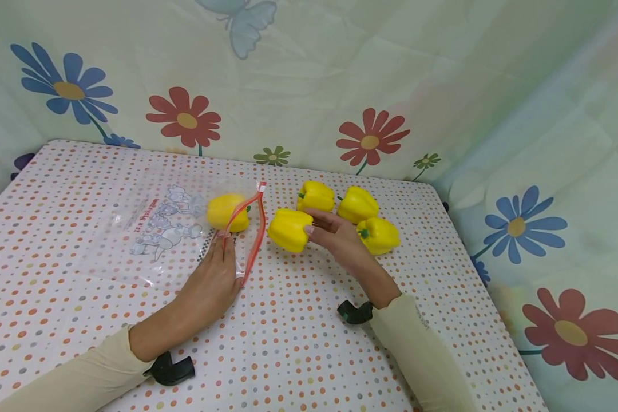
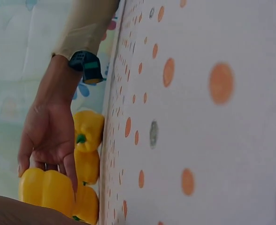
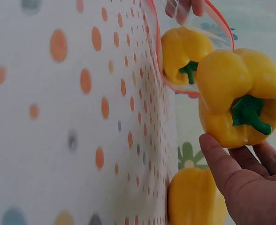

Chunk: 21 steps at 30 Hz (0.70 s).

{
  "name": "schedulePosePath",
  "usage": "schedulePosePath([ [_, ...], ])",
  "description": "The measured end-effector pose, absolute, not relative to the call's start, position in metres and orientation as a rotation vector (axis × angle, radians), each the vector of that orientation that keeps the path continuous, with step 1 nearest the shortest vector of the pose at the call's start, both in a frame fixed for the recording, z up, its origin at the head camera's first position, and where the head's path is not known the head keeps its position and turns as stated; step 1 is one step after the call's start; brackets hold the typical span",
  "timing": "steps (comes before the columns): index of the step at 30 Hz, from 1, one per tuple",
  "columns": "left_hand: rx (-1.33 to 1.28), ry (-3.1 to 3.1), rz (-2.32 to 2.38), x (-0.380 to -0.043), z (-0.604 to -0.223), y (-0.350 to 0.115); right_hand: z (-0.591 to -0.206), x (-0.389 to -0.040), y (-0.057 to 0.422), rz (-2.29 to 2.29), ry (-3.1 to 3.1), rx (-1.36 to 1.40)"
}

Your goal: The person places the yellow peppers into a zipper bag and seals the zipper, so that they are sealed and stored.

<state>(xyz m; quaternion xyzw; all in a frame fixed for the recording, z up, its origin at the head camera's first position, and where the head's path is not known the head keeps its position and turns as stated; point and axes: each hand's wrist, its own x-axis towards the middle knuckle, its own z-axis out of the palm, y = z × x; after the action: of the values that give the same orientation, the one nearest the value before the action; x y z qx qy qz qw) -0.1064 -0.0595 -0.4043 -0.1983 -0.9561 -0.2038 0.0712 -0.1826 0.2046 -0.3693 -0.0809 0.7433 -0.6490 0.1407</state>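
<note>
My right hand [image 1: 342, 243] holds a yellow bell pepper [image 1: 289, 230] by its sides, just right of the mouth of a clear plastic zip bag [image 1: 167, 226]. In the right wrist view the held pepper's green stem [image 3: 250, 115] points toward the camera. My left hand [image 1: 211, 280] grips the near side of the bag's red-edged mouth, which stands parted. Inside the bag, close to its opening, lies another yellow pepper [image 1: 225, 213]. The left wrist view shows the right hand [image 2: 51, 136] with its fingers around the held pepper; the left hand's fingertips are outside that view.
Several more yellow bell peppers [image 1: 360, 204] sit on the table behind and right of my right hand. A dotted cloth covers the table [image 1: 288, 343]. Flower-printed curtain [image 1: 288, 86] hangs along the back and right edges. Black wrist mounts [image 1: 355, 312] are on both sleeves.
</note>
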Motion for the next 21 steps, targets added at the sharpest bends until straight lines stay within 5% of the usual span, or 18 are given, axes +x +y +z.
schedulePosePath([
  [21,-0.588,-2.882,-0.615,-0.106,-0.403,-0.059,-0.374,-0.200,0.161,-1.869,2.071,-0.240],
])
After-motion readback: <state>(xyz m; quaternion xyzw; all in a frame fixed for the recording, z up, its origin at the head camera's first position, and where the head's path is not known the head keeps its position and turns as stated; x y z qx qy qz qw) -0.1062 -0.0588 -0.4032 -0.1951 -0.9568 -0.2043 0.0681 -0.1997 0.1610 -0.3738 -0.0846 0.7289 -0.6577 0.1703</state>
